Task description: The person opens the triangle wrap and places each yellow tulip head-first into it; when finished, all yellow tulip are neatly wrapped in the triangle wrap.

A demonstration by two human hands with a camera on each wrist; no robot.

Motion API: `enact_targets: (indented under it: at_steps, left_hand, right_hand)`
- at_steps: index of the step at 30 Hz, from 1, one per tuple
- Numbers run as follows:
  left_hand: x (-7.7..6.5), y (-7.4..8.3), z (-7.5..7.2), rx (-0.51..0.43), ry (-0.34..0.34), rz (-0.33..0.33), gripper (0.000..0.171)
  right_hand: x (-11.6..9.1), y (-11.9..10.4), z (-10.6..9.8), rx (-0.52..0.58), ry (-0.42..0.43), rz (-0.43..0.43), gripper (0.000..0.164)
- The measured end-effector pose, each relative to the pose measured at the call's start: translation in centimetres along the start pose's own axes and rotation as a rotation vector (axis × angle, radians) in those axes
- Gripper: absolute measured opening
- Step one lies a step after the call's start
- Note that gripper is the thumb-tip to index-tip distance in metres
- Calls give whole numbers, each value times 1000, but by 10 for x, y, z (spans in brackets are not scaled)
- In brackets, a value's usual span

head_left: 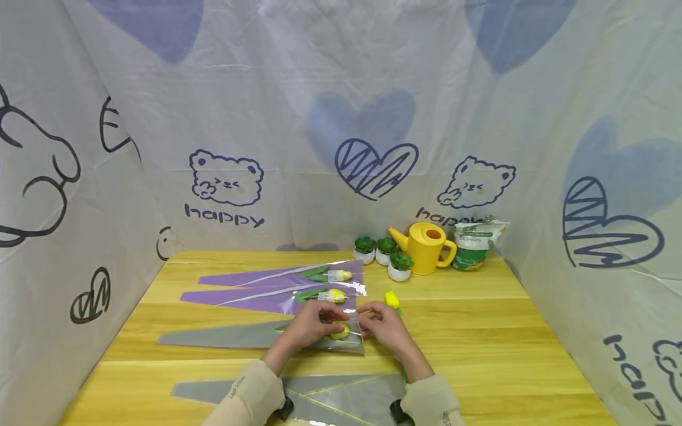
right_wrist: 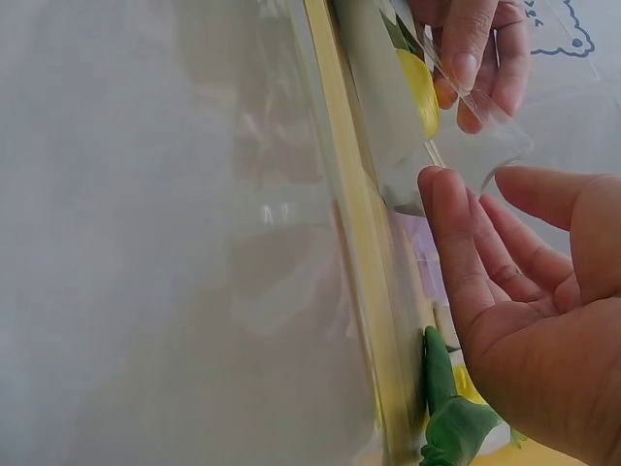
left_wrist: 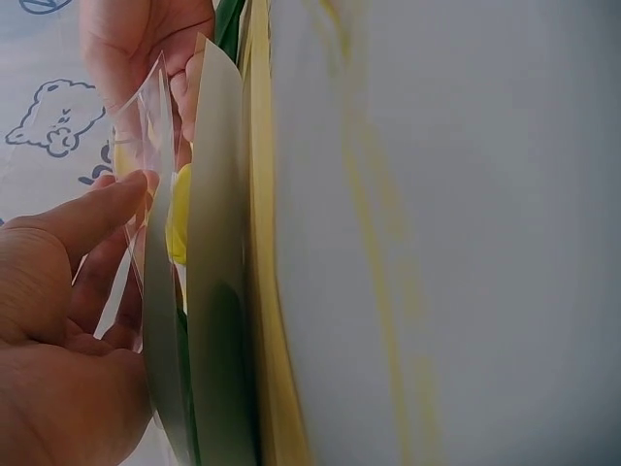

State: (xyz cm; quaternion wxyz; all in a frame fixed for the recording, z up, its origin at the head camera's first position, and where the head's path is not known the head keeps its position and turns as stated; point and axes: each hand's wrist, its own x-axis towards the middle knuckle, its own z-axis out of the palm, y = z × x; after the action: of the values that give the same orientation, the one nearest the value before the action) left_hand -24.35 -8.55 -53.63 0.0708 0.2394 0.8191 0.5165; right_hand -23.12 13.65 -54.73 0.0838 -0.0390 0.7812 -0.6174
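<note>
A grey flower sleeve [head_left: 224,336] with a clear front lies across the table, a yellow tulip [head_left: 340,331] inside it. My left hand [head_left: 311,325] pinches its clear film near the bloom, thumb against the fingers, as the left wrist view shows. At the sleeve's open end, my right hand [head_left: 385,326] holds the film edge between thumb and fingers. In the right wrist view the film [right_wrist: 500,136] bows away from the grey backing, and the tulip's yellow bloom [right_wrist: 419,92] shows between them.
Two purple sleeves [head_left: 229,296] with yellow tulips lie beyond. Another grey sleeve [head_left: 341,393] lies nearer, under the forearms. A loose yellow tulip [head_left: 391,299] is beside the right hand. Small potted succulents [head_left: 399,267], a yellow watering can [head_left: 424,251] and a green-and-white bag [head_left: 474,248] stand behind.
</note>
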Motion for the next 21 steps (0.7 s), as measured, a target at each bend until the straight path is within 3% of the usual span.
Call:
enact_targets:
  at_steps: [21]
  left_hand:
    - [0,-1,0,3,-11,1,21]
  right_hand:
    - [-2,1,1,21,-16,8,21]
